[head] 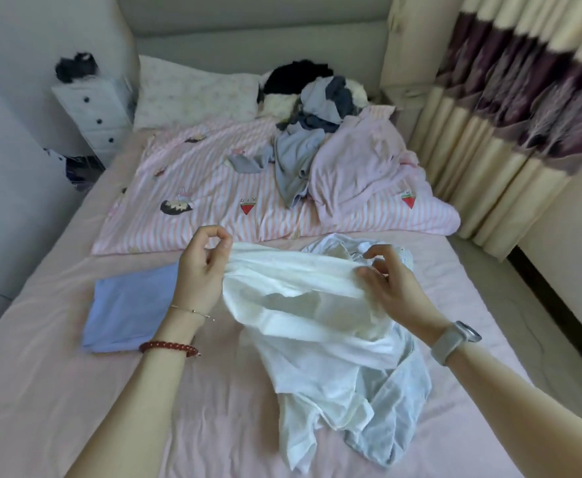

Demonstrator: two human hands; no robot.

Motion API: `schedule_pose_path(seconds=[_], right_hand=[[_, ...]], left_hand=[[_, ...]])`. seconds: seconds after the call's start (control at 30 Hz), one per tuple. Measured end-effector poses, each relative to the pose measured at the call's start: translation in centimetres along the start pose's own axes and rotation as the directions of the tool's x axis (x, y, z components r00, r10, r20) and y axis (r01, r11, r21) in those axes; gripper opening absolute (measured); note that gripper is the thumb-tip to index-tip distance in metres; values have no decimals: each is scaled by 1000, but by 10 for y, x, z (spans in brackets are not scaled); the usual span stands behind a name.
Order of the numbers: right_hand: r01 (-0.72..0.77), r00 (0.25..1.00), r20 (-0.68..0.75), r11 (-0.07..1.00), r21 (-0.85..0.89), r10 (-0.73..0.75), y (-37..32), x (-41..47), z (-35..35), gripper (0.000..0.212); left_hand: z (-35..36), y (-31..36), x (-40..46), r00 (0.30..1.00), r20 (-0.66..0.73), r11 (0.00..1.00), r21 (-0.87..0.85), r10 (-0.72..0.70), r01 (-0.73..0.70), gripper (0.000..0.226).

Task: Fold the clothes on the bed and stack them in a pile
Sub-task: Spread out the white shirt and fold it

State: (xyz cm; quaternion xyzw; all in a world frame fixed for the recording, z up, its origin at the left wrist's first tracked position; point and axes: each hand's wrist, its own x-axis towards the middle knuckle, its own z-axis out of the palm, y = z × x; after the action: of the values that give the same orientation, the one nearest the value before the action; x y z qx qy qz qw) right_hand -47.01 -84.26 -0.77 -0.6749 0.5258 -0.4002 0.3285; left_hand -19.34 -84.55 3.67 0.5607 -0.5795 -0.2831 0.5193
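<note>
Far left, beside the bed: a white drawer unit (91, 110) with dark knobs, drawers closed, contents not visible; a dark fuzzy object (75, 66) sits on top.

On the pink sheet (41, 391), left of centre: a folded blue garment (129, 307), flat, lying alone.

Left hand (201, 267), bracelets at the wrist, pinches one end of the white garment (303, 305) between thumb and fingers, lifted above the sheet. The cloth stretches across to the right hand (391, 288), which grips the other end with curled fingers; a watch (455, 339) is on that wrist. The rest of the white garment hangs and trails onto the sheet near the person, crumpled, a thin pale grey layer (396, 408) along its right side.

Farther back: a striped pink duvet (196, 188). On its right part, an unfolded heap of grey and dark clothes (317, 115) beside a crumpled pink piece (362, 167).

Far right: curtains (507, 108).
</note>
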Motion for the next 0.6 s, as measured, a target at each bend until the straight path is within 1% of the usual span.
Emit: schedule_pose_path(seconds=[0.07, 0.13, 0.17, 0.23, 0.27, 0.3, 0.37, 0.43, 0.5, 0.57, 0.6], right_hand=[[101, 994, 37, 995, -18, -100, -28, -5, -27, 25], [125, 985, 120, 992, 0, -124, -54, -15, -56, 37], [117, 978, 175, 993, -24, -111, -64, -22, -69, 38], [116, 956, 286, 981, -156, -68, -77, -39, -90, 33], [115, 947, 320, 968, -221, -39, -80, -48, -96, 28], [99, 946, 323, 961, -259, -10, -81, -58, -101, 23], [46, 969, 245, 971, -233, 13, -85, -75, -106, 19], [59, 994, 99, 991, -117, -47, -95, -87, -113, 22], [158, 984, -73, 987, -25, -159, -115, -90, -127, 24], [300, 936, -189, 954, -4, -295, -147, -87, -146, 21], [374, 899, -239, 927, -17, -367, -165, -85, -156, 20]], left_hand=[[-8, 35, -5, 998, -21, 999, -12, 53, -53, 24], [-13, 68, -14, 994, -51, 995, -37, 96, -98, 23], [-14, 84, -20, 991, -75, 992, -57, 111, -116, 23], [-14, 116, -33, 978, -151, 982, -96, 145, -160, 24], [-12, 131, -40, 968, -192, 977, -106, 164, -187, 25], [-11, 143, -46, 957, -222, 971, -105, 186, -214, 26], [-9, 165, -62, 940, -254, 963, -88, 226, -256, 25], [-11, 184, -75, 928, -283, 959, -81, 241, -273, 20], [-19, 206, -84, 909, -323, 951, -67, 264, -300, 17], [-33, 232, -90, 885, -351, 939, -47, 305, -342, 21], [-42, 245, -93, 876, -348, 930, -30, 335, -367, 24]])
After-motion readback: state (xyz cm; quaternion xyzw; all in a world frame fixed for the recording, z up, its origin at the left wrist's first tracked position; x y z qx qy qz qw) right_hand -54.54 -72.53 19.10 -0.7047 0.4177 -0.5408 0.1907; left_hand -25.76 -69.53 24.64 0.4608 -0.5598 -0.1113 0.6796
